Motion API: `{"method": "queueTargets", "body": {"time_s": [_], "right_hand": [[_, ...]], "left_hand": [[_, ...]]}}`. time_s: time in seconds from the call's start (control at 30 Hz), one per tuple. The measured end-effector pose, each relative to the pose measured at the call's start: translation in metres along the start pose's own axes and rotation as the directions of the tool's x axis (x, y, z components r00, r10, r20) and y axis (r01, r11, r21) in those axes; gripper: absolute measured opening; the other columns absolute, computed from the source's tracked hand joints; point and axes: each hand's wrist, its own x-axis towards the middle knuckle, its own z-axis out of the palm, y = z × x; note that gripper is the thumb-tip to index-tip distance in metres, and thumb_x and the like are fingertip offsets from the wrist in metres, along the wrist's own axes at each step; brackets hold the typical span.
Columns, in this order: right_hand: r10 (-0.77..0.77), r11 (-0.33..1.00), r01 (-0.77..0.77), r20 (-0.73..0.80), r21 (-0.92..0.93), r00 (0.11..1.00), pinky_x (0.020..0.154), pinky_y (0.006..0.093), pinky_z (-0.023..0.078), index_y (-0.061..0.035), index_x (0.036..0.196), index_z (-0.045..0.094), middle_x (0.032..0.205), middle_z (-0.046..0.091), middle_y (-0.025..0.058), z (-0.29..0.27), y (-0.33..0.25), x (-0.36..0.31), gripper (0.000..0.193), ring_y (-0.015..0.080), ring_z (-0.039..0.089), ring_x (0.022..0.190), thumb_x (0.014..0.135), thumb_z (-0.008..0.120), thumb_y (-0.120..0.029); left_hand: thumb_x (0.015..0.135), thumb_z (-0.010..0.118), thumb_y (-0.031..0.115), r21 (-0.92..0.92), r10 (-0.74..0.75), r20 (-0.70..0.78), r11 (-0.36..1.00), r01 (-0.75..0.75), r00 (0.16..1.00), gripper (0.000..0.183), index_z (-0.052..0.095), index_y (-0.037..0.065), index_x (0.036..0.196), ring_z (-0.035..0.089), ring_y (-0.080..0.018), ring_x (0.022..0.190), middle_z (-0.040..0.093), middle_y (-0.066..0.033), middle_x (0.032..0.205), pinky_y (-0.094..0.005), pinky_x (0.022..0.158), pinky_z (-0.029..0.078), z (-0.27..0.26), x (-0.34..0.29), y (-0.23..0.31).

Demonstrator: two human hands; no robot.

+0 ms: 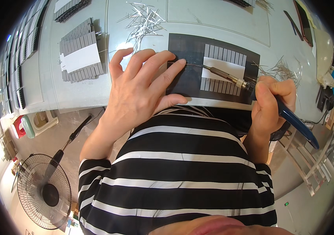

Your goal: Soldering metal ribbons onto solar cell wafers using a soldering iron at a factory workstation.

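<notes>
My right hand (pixel 271 102) is closed around the dark blue handle of a soldering iron (pixel 222 75). The iron's thin tip points left, over the left edge of a flat piece with a white middle band and grey slotted strips (pixel 222 54). That piece lies on a black mat (pixel 187 84) at the table's front edge. Fingers spread, my left hand (pixel 137 88) reaches over the mat's left side. Its index fingertip rests by a thin wire (pixel 193 64) that runs toward the iron's tip. Whether the tip touches the wire, I cannot tell.
A heap of thin metal strips (pixel 145 21) lies beyond my left hand. Stacked grey-and-white pieces (pixel 81 58) stand at the left. Loose thin wires (pixel 282 71) lie right of the mat. A phone (pixel 303 25) is at the far right, a fan (pixel 50 195) at lower left.
</notes>
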Motion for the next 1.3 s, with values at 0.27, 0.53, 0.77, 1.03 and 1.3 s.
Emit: {"method": "queueTargets", "body": {"time_s": [0.27, 0.53, 0.77, 1.03, 1.3], "right_hand": [[-0.054, 0.997, 0.056, 0.025, -0.059, 0.998, 0.046, 0.0214, 0.023, -0.0031, 0.077, 0.047, 0.056, 0.043, -0.0025, 0.004, 0.005, 0.005, 0.024, 0.0022, 0.034, 0.048, 0.081, 0.066, 0.01], [0.03, 0.999, -0.03, -0.011, -0.012, 0.999, 0.047, 0.0201, 0.025, -0.0037, 0.076, 0.047, 0.055, 0.045, -0.002, 0.01, 0.002, 0.007, 0.025, 0.0015, 0.036, 0.047, 0.082, 0.067, 0.01], [0.022, 0.998, -0.021, 0.006, -0.052, 1.0, 0.046, 0.02, 0.025, -0.0036, 0.076, 0.047, 0.055, 0.046, -0.0022, 0.007, 0.004, 0.007, 0.025, 0.0011, 0.037, 0.047, 0.082, 0.067, 0.009], [0.019, 0.997, -0.018, 0.02, -0.08, 1.0, 0.045, 0.0204, 0.027, -0.0027, 0.074, 0.048, 0.055, 0.046, -0.0018, 0.007, 0.0, 0.01, 0.024, 0.002, 0.039, 0.047, 0.082, 0.067, 0.009], [-0.077, 0.953, 0.107, 0.117, -0.283, 0.99, 0.044, 0.0219, 0.03, -0.0006, 0.074, 0.053, 0.055, 0.046, 0.0017, 0.006, -0.004, 0.017, 0.019, 0.0071, 0.041, 0.045, 0.078, 0.071, 0.006]], "left_hand": [[0.081, 0.059, 0.063, 0.013, 0.002, -0.002, 1.0, -0.002, 1.0, 0.064, 0.067, 0.019, 0.127, 0.05, -0.023, 0.117, 0.058, -0.001, 0.124, -0.0493, 0.107, 0.025, 0.0, 0.001, 0.0], [0.082, 0.058, 0.063, 0.01, 0.003, -0.011, 1.0, -0.003, 1.0, 0.063, 0.067, 0.019, 0.126, 0.05, -0.0228, 0.116, 0.058, -0.0013, 0.123, -0.0496, 0.107, 0.025, 0.001, 0.0, 0.0], [0.082, 0.058, 0.064, 0.007, -0.001, -0.01, 1.0, 0.001, 1.0, 0.063, 0.067, 0.018, 0.125, 0.05, -0.023, 0.116, 0.058, -0.0016, 0.123, -0.0497, 0.107, 0.025, 0.001, 0.0, 0.001], [0.082, 0.058, 0.064, -0.005, -0.001, -0.006, 1.0, 0.001, 1.0, 0.065, 0.066, 0.018, 0.127, 0.05, -0.0229, 0.116, 0.059, -0.0018, 0.123, -0.0493, 0.107, 0.025, 0.002, 0.0, 0.0], [0.082, 0.059, 0.062, -0.05, -0.012, -0.032, 0.999, 0.01, 0.999, 0.071, 0.059, 0.013, 0.134, 0.051, -0.022, 0.112, 0.058, -0.0015, 0.121, -0.0485, 0.106, 0.024, 0.002, 0.001, -0.003]]}}
